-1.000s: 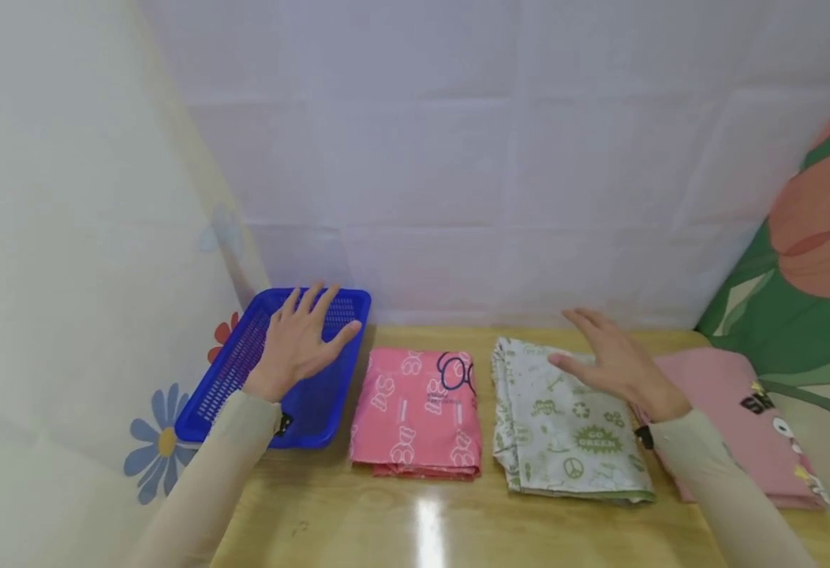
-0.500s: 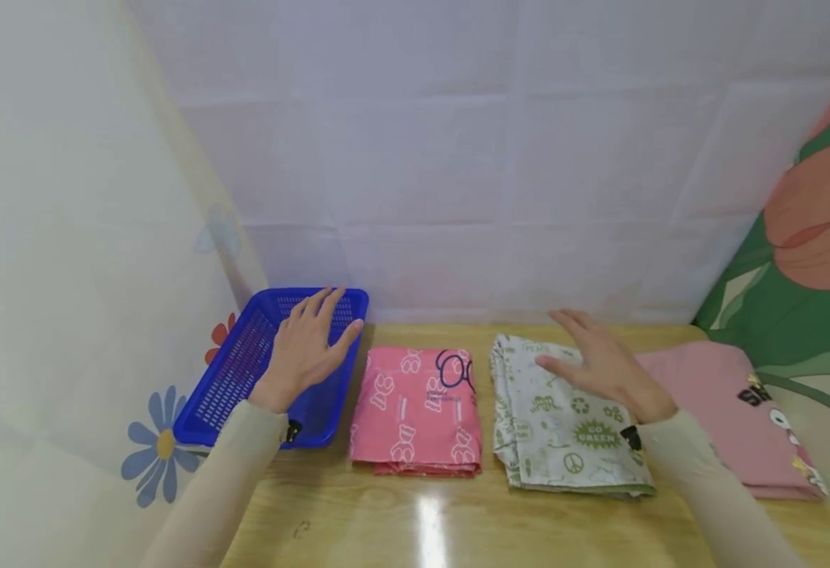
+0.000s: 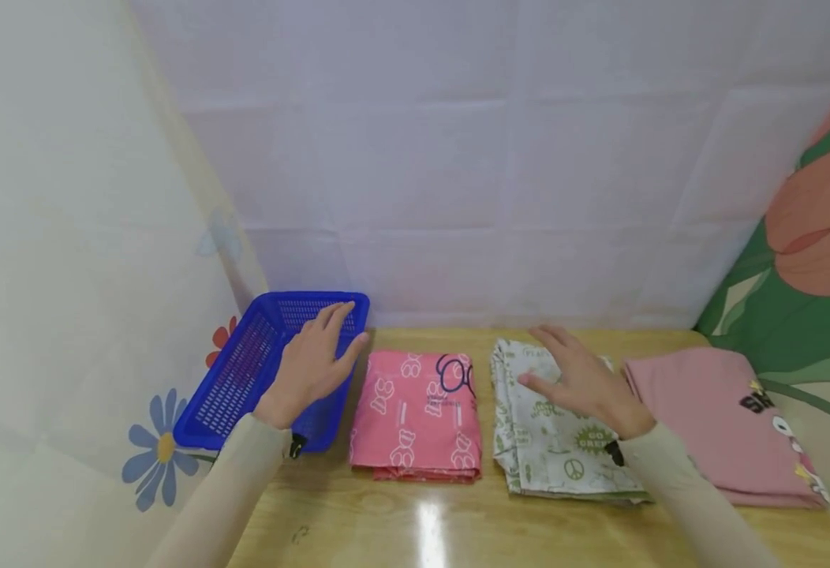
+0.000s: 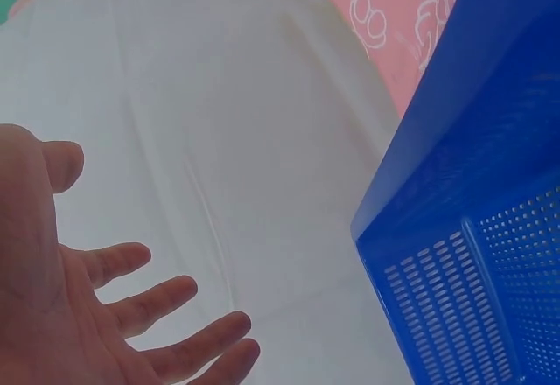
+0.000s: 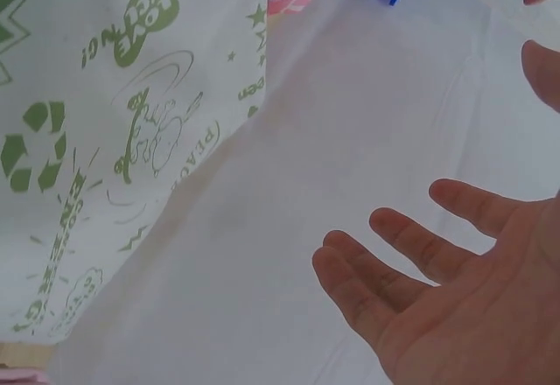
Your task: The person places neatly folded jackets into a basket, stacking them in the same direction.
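My left hand hovers over a blue plastic basket with perforated walls, its fingers spread and holding nothing. In the left wrist view those same fingers are apart from the basket's wall. Above a folded white cloth with green prints is my right hand, also empty, with fingers extended and thumb held away. The right wrist view shows a gap between its fingers and the printed cloth. Between the hands lies a folded pink cloth with white bear outlines.
A folded dusty-pink garment with a cartoon print lies at the far right, partly behind the right sleeve. Everything stands on a wooden table. A white sheet hangs behind, with floral hangings on the sides.
My right hand has drifted left, farther over the green-printed cloth, uncovering more of the dusty-pink garment. The left hand has shifted slightly right above the basket. The cloths lie as before.
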`<state>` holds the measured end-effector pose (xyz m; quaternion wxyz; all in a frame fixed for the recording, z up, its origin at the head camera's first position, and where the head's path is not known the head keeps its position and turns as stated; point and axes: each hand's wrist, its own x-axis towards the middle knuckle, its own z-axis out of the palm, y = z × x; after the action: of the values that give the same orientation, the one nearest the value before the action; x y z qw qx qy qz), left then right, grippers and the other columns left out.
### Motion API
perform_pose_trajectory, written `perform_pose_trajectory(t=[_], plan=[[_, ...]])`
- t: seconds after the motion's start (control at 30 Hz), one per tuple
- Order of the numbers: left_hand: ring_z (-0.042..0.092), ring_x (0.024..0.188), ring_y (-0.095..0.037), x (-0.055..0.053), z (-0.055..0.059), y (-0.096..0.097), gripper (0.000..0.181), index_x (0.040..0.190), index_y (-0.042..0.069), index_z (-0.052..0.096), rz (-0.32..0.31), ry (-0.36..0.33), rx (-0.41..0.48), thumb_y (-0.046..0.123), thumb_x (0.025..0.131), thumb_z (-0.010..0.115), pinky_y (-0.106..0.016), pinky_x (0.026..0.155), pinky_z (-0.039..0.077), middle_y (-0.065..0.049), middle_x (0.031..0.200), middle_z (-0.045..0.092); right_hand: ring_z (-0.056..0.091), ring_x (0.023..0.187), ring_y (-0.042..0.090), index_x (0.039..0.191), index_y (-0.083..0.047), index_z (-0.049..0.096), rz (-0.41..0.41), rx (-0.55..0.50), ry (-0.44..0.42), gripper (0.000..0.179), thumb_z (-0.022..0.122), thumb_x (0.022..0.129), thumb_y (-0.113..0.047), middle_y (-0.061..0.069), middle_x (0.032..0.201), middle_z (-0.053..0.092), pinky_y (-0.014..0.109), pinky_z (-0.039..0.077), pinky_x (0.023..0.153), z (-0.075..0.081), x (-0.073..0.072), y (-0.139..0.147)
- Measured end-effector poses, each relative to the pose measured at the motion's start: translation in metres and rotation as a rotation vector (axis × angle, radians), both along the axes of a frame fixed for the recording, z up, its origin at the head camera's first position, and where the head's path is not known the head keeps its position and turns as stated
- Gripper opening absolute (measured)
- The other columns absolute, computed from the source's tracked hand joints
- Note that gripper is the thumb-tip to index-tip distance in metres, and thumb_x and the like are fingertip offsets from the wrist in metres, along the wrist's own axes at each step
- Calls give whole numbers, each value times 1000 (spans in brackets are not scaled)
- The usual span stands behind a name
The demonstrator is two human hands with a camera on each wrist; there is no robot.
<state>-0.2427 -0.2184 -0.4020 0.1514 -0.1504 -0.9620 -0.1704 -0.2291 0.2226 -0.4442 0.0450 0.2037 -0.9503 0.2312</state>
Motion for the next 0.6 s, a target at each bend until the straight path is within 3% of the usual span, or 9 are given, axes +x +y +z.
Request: perform_pose_trajectory(t=[0.3,0.6], plan=[[58,133,-51,8,-5,8,68,162,12,44,-21,37,0,52,108,53,-70,94,56,-18,164,46,39,152,50,170,-18,29,30,-61,-14,90,65,100,-63,20,172,32,77,39,113,-5,2,-13],[57,136,-48,13,-14,18,69,163,14,42,-21,2,38,55,109,51,-70,94,56,-15,165,45,40,152,49,169,-20,30,46,-145,-55,89,66,99,-63,17,173,32,76,38,114,-8,2,-19]])
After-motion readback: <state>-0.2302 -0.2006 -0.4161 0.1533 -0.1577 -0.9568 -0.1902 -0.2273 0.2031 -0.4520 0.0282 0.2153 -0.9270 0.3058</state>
